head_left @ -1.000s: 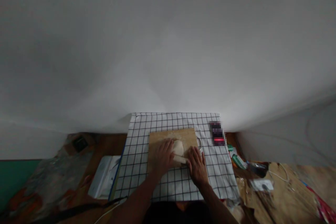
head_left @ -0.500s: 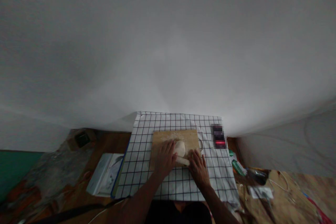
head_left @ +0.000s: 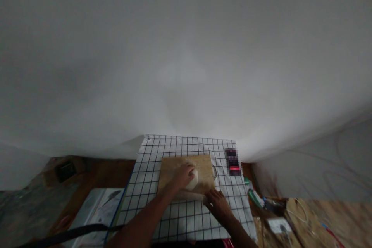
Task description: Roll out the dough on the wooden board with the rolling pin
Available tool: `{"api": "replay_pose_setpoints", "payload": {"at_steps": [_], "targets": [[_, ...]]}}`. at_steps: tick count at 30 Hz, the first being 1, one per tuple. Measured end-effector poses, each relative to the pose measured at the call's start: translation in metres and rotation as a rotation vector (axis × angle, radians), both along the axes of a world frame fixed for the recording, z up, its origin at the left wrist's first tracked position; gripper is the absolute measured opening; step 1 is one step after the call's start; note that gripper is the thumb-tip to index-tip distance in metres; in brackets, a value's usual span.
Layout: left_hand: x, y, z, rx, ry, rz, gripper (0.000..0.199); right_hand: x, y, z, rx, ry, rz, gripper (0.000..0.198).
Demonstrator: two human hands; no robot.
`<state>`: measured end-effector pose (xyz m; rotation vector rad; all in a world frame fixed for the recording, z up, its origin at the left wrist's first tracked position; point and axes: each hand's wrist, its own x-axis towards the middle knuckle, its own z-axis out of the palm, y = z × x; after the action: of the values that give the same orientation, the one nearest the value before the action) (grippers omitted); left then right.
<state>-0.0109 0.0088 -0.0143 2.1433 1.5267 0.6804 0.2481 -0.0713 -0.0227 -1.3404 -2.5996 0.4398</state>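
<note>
A pale round of dough (head_left: pixel 193 181) lies on a wooden cutting board (head_left: pixel 203 162) dusted with flour near its far side. My left hand (head_left: pixel 183 176) reaches over the dough from the left, its fingers curled onto the dough's upper edge. Along the board's near edge lies a light wooden rolling pin (head_left: pixel 190 196), its left part behind my left forearm. At the pin's right end, my right hand (head_left: pixel 216 202) has its fingers closed around it, by the board's near right corner.
Under the board is a white checked cloth (head_left: pixel 180 145) on a table against the wall. A pixelated dark object (head_left: pixel 233 162) sits at the back right. A box (head_left: pixel 99 205) stands left of the table, and a cardboard carton (head_left: pixel 65 170) farther left. Cables and clutter lie at right.
My left hand has left the rolling pin and moved onto the dough. With my right hand at its end, the pin has come back toward me to the board's near edge. The view has shifted.
</note>
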Motion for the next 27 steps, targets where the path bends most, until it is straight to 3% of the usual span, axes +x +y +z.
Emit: {"api": "replay_pose_setpoints", "payload": {"at_steps": [4,10,14,18,22,27], "targets": [[0.0,0.008,0.002,0.001,-0.019,-0.075,0.026,-0.002,0.013,0.01,-0.086,-0.029,0.033,0.012],[-0.016,-0.017,-0.015,0.058,0.032,0.197,0.036,-0.007,0.058,0.026,-0.192,-0.124,0.104,0.011],[-0.012,-0.039,-0.032,0.15,0.112,0.264,0.041,-0.008,0.084,0.035,-0.202,-0.124,0.16,0.016],[-0.006,-0.045,-0.037,0.213,0.218,0.278,0.051,-0.016,0.094,0.042,-0.169,-0.181,0.165,0.024],[-0.005,-0.041,-0.037,0.229,0.271,0.301,0.059,-0.031,0.101,0.035,-0.119,-0.261,0.114,0.032],[-0.003,-0.038,-0.041,0.201,0.34,0.273,0.065,-0.036,0.115,0.014,0.018,-0.184,0.125,0.046]]}}
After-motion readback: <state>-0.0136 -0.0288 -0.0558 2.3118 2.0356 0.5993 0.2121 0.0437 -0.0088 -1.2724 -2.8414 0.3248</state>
